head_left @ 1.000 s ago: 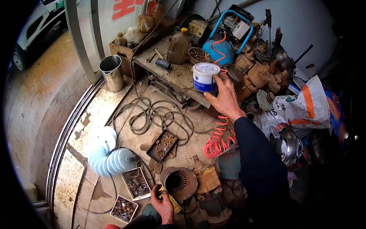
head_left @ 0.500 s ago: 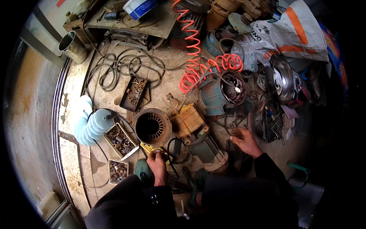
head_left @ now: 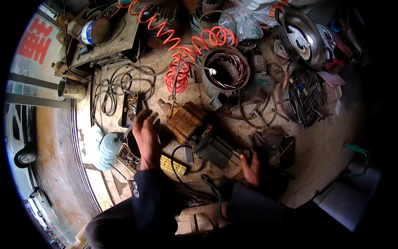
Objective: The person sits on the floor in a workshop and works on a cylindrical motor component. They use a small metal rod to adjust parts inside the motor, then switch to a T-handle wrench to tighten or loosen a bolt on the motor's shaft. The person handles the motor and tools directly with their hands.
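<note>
My left hand (head_left: 147, 137) is raised over a round, hollow motor housing (head_left: 132, 143), which it partly covers. Its fingers are apart with nothing in them. In the middle of the floor lies a green electric motor (head_left: 215, 151), joined to a rusty yellow gearbox (head_left: 185, 121). My right hand (head_left: 251, 169) is at the motor's near end, thumb and fingers bent against it; part of that end is hidden. Beside the motor lies a yellow power strip (head_left: 173, 166) with a black cable. A dark cloth (head_left: 271, 143) is heaped beyond my right hand.
A red coiled air hose (head_left: 178, 79) runs down near an open motor stator (head_left: 228, 70). A dark tray of bolts (head_left: 131, 108), a parts box (head_left: 129, 157) and a pale blue coil (head_left: 108, 151) lie left. A tool-filled basin (head_left: 304, 97) and a steel pan (head_left: 299, 39) stand right.
The view has shifted and turned. My left hand has gone up from near the power strip to over the housing. My right hand has come down to the motor's near end.
</note>
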`<state>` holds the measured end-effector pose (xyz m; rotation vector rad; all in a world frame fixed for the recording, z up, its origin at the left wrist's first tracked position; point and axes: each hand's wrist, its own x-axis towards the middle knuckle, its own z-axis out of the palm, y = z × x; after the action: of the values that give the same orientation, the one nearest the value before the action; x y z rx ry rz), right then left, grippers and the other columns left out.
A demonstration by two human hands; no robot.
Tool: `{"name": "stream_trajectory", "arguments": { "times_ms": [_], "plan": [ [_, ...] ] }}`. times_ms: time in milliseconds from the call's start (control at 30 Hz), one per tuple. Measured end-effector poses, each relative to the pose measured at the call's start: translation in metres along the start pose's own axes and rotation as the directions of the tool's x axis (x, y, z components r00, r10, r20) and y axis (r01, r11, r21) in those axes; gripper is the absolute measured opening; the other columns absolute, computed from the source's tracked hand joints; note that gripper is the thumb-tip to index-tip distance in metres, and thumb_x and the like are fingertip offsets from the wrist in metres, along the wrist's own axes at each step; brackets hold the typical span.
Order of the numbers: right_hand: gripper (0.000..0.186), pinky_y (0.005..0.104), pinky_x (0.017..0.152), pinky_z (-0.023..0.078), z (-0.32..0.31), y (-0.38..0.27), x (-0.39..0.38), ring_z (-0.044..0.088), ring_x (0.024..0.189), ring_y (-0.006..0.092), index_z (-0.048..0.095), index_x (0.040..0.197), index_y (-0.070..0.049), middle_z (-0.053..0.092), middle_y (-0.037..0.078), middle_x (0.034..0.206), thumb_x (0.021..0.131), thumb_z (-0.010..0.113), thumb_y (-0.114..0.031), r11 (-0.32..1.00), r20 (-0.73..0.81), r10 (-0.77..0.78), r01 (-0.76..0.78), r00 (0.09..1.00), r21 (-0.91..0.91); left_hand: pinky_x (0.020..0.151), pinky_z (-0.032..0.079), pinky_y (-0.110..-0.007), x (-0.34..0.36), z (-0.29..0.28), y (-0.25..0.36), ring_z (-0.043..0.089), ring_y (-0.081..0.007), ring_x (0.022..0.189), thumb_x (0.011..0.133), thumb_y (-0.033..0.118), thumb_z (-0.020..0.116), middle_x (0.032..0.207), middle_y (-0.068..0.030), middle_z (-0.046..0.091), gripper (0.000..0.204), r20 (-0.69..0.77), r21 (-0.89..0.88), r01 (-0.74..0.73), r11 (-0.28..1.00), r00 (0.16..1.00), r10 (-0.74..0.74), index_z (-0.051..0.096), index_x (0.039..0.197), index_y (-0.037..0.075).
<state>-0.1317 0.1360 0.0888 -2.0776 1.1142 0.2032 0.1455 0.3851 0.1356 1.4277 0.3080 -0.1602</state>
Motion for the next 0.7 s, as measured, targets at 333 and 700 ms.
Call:
{"name": "stream_trajectory", "arguments": {
  "times_ms": [333,700],
  "plan": [
    [0.067,0.0419,0.112,0.038,0.026,0.019,0.0,0.048,0.134,0.0342,0.039,0.15,0.004,0.048,0.025,0.147,0.099,0.067,-0.028,0.915,-0.018,0.095,-0.08,0.995,0.396,0.061,0.051,-0.029,0.176,-0.045,-0.123,0.07,-0.0193,0.084,0.08,0.0,0.073,0.09,-0.0091,0.072,0.03,0.683,0.682,-0.641,0.352,0.73,0.007,0.065,0.109,0.003],
    [0.089,0.0429,0.122,0.023,0.022,0.02,-0.008,0.03,0.15,0.036,0.028,0.158,0.002,0.032,0.025,0.161,0.097,0.063,-0.052,0.824,0.089,0.521,-0.527,0.849,0.207,0.062,0.051,-0.04,0.157,0.0,-0.103,0.068,-0.0234,0.072,0.084,0.014,0.07,0.078,-0.0149,0.068,0.01,0.506,0.86,-0.484,0.161,0.849,-0.151,0.069,0.085,0.004]
  ]
}}
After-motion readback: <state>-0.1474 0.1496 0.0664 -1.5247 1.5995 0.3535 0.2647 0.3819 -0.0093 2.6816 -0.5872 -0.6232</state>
